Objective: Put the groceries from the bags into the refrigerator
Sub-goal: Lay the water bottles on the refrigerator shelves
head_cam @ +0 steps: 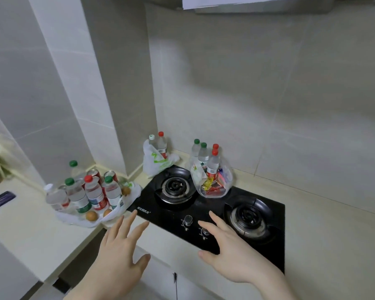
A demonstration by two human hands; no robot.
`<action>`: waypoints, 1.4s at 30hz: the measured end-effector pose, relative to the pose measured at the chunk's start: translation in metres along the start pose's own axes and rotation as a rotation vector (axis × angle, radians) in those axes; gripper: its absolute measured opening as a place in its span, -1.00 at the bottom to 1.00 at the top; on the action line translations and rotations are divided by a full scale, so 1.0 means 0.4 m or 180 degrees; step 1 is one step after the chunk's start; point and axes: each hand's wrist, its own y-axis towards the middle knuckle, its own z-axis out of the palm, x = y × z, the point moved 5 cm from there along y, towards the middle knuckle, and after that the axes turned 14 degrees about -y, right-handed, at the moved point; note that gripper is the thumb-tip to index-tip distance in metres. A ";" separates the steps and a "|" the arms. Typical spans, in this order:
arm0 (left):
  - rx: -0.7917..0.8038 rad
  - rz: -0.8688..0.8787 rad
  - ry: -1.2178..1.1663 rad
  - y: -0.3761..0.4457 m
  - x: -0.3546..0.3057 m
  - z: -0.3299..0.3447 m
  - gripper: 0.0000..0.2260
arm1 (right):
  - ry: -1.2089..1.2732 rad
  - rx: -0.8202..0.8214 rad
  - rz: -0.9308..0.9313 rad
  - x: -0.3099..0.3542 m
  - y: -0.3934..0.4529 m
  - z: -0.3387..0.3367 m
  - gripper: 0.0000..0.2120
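Three plastic bags of groceries stand on the counter. The left bag (126,204) lies flattened open with several water bottles (78,195), red cans (94,173) and small brown fruits (91,215). A white bag with green print (156,163) in the corner holds two bottles. A clear bag (223,180) between the burners holds several bottles and bright snack packets. My left hand (119,250) and my right hand (230,250) hover open, fingers spread, over the counter's front edge and the stove knobs, holding nothing. No refrigerator is in view.
A black glass gas stove (178,215) with two burners and two knobs fills the middle of the cream counter (325,234). Tiled walls and a jutting column stand behind. A range hood (247,5) hangs above. White cabinet doors run below the counter.
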 end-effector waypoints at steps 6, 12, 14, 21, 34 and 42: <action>-0.0116 -0.0183 0.0018 0.128 0.017 -0.049 -0.31 | -0.0010 0.0064 -0.0334 0.005 0.182 -0.068 -0.31; -0.0173 -0.0504 -0.0114 0.171 0.087 -0.085 -0.34 | -0.0007 0.0294 -0.0672 0.058 0.344 -0.077 -0.32; -0.0238 -0.0663 -0.0167 0.167 0.127 -0.099 -0.35 | -0.0024 0.0368 -0.0819 0.085 0.382 -0.069 -0.32; -0.0385 -0.0982 -0.0291 0.203 0.258 -0.183 -0.41 | -0.0111 0.0421 -0.1032 0.175 0.490 -0.056 -0.33; -0.0007 -0.0518 -0.0390 0.531 0.575 -0.347 -0.37 | 0.0058 0.0081 -0.0433 0.329 0.719 0.043 -0.36; 0.0421 -0.0042 -0.0208 0.686 0.691 -0.361 -0.43 | 0.0145 -0.0044 0.0006 0.463 0.873 0.137 -0.36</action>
